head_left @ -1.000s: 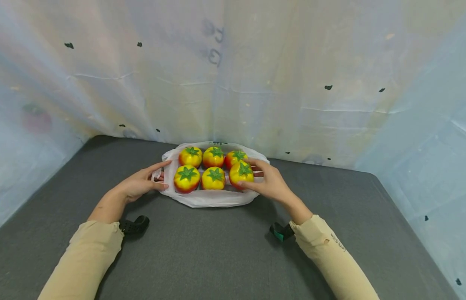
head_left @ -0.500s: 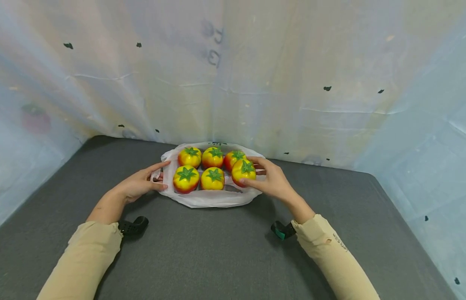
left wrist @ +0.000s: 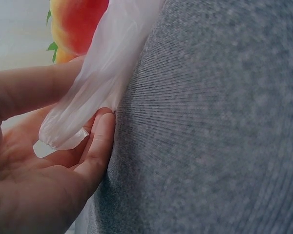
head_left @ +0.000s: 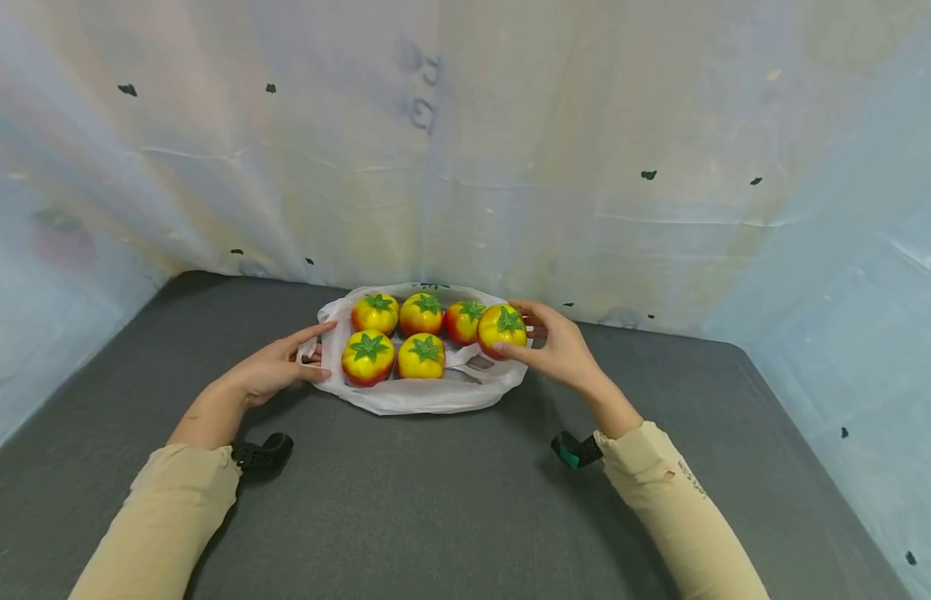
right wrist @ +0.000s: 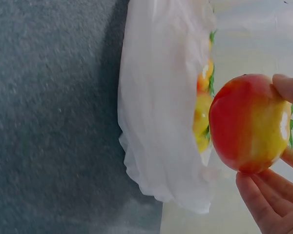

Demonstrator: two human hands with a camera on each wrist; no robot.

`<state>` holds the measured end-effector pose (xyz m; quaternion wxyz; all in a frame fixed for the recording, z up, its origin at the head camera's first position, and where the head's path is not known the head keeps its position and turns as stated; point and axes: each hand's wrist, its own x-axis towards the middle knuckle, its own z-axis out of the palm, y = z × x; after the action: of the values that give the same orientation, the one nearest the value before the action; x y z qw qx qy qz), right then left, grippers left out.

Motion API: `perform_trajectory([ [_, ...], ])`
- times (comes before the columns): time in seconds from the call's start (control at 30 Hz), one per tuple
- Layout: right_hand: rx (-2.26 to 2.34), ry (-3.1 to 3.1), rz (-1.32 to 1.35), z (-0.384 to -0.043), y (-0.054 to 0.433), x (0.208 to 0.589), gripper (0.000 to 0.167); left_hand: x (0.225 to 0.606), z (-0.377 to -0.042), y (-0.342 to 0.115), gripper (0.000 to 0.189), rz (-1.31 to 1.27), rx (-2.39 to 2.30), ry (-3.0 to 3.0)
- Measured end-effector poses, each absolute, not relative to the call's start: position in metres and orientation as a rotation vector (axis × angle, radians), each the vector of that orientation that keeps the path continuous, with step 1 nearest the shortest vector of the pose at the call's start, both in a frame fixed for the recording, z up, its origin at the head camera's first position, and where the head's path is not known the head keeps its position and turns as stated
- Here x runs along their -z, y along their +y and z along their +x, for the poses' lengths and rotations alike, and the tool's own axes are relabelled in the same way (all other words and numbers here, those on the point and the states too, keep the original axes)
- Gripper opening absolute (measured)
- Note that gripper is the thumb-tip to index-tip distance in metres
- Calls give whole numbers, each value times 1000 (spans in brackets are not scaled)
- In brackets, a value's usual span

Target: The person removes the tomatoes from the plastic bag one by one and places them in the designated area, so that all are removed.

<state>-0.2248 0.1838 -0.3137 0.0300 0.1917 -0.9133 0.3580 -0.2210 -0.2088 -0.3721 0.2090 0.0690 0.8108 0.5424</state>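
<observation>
A white plastic bag lies spread open near the far edge of the table. Several yellow-and-red tomatoes with green star-shaped tops, one of them a front tomato, sit inside in two rows. My right hand holds another tomato between thumb and fingers over the bag's right end. In the right wrist view this tomato is raised beside the bag's rim. My left hand grips the bag's left end. The left wrist view has the bunched plastic passing between thumb and fingers.
Dark grey cloth covers the table. A pale sheet hangs close behind the bag and more sheeting runs along the right side. Each wrist wears a black strap.
My right hand has lifted the front-right tomato and carried it to the right and slightly back, baring the plastic where it sat. The left hand stays at the bag's left end.
</observation>
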Motion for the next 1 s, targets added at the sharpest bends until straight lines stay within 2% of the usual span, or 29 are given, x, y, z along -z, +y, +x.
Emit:
perform_trajectory([
  [1.0, -1081, -2840, 281, -238, 226, 305, 70, 370, -221, -208, 88, 199, -1507, 2250],
])
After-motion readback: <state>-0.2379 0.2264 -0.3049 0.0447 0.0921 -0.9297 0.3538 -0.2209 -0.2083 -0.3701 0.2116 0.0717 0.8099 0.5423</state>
